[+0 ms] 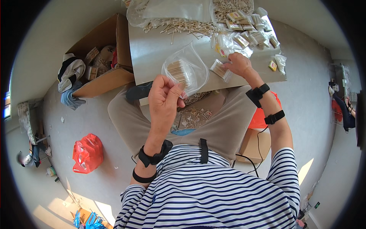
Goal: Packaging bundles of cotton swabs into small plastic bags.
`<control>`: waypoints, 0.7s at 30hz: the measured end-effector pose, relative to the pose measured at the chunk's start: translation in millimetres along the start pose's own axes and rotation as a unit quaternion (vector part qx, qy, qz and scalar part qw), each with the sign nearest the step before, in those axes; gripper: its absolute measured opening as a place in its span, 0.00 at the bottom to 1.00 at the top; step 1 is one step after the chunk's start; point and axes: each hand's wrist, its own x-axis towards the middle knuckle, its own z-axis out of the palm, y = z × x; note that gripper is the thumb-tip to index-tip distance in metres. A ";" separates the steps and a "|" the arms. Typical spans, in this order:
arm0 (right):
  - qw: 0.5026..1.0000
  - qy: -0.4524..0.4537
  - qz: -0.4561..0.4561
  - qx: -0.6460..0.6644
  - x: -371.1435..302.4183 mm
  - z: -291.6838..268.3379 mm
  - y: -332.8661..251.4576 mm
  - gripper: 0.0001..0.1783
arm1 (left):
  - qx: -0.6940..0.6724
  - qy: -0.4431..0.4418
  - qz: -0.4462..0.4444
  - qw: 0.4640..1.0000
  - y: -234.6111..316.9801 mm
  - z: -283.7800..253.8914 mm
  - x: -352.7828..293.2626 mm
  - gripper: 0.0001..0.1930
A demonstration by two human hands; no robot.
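At eleven o'clock from the lap (228,116), the left hand (166,93) is pinching a clear bag (197,77) of swabs (177,72) between thumb and fingers. At one o'clock, the right hand (239,65) is pinching a small packet (219,70) by its end (fingertips partly hidden). Beyond, loose sticks (192,27) are lying at twelve, filled packets (258,37) at one.

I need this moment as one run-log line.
left grip: holds clear bag, swabs visible | right grip: touches small swab packet | table: loose swabs, packets
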 end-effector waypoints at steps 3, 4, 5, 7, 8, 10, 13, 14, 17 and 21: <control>1.000 0.016 0.014 -0.005 -22.7 -8.0 -43.5 0.27 | 0.003 0.006 0.006 1.000 -0.4 -3.3 -1.7 0.08; 1.000 0.017 0.015 -0.006 -27.4 -3.1 -47.9 0.27 | 0.008 -0.001 0.002 1.000 0.2 -2.5 -1.8 0.08; 0.999 0.018 0.033 0.000 -29.7 7.8 -50.5 0.27 | 0.013 -0.007 -0.002 1.000 0.4 -1.7 -1.3 0.09; 0.999 0.020 0.049 0.006 -29.4 23.3 -51.2 0.28 | 0.006 -0.010 -0.002 1.000 0.0 -0.4 -0.7 0.09; 0.998 0.028 0.054 0.004 -28.9 28.8 -49.1 0.26 | -0.001 -0.013 -0.003 1.000 -0.1 0.0 -0.4 0.09; 0.998 0.036 0.056 0.000 -28.5 33.0 -44.3 0.25 | 0.003 -0.014 -0.003 1.000 0.9 -0.7 0.5 0.08; 0.997 0.070 0.044 0.009 -34.2 24.9 -37.7 0.21 | 0.006 -0.018 -0.004 1.000 -0.2 -1.1 0.8 0.08; 0.994 0.101 0.022 0.042 -38.2 9.7 -40.0 0.22 | 0.009 -0.018 -0.003 1.000 -1.1 -2.7 -0.1 0.08; 0.970 0.148 -0.029 0.191 -55.6 -53.0 -60.2 0.26 | 0.002 -0.021 0.009 1.000 -5.5 -5.7 0.6 0.08; 0.827 0.064 -0.142 0.540 -84.7 -131.2 -113.7 0.31 | -0.008 -0.016 0.013 1.000 -7.5 -3.8 -1.1 0.08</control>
